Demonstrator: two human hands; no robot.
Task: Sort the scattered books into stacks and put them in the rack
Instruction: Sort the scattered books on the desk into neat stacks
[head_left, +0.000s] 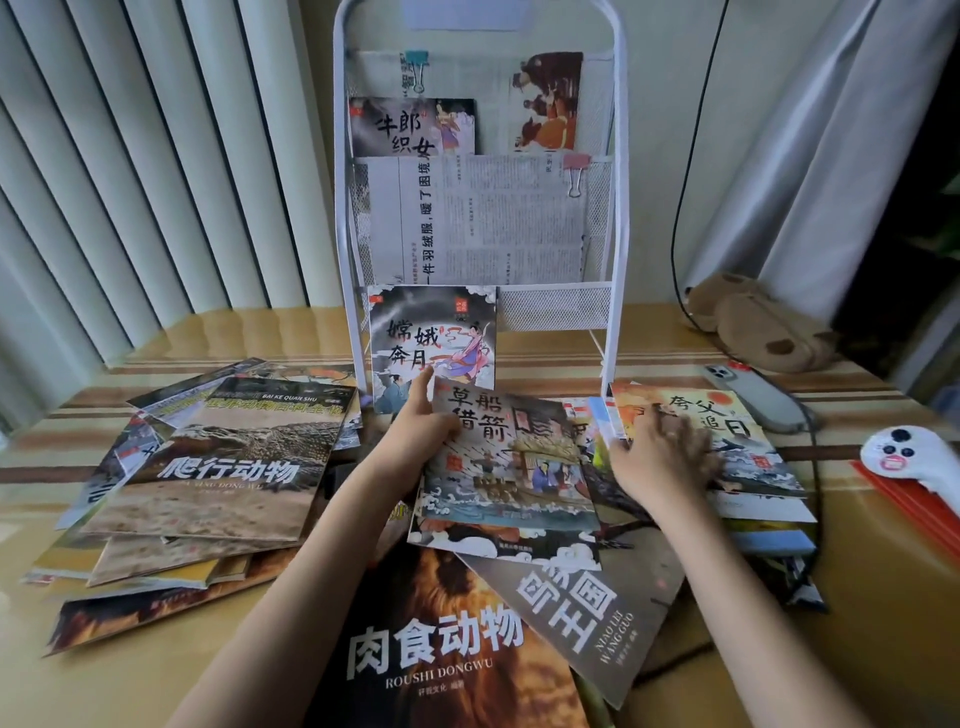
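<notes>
A white wire rack stands at the back of the table with a dark storybook and clipped newspapers in its pockets. A grey storybook with a flying figure leans against its base. My left hand grips the left edge of a storybook with a boat scene, lifted off the pile. My right hand presses with spread fingers on a storybook with an orange sun. Large animal books lie around: a crocodile cover on the left, a lion cover and a grey bird book in front.
A grey phone with a cable, a white controller on a red folder, and a brown plush toy lie at the right. Vertical blinds and curtains hang behind the striped table.
</notes>
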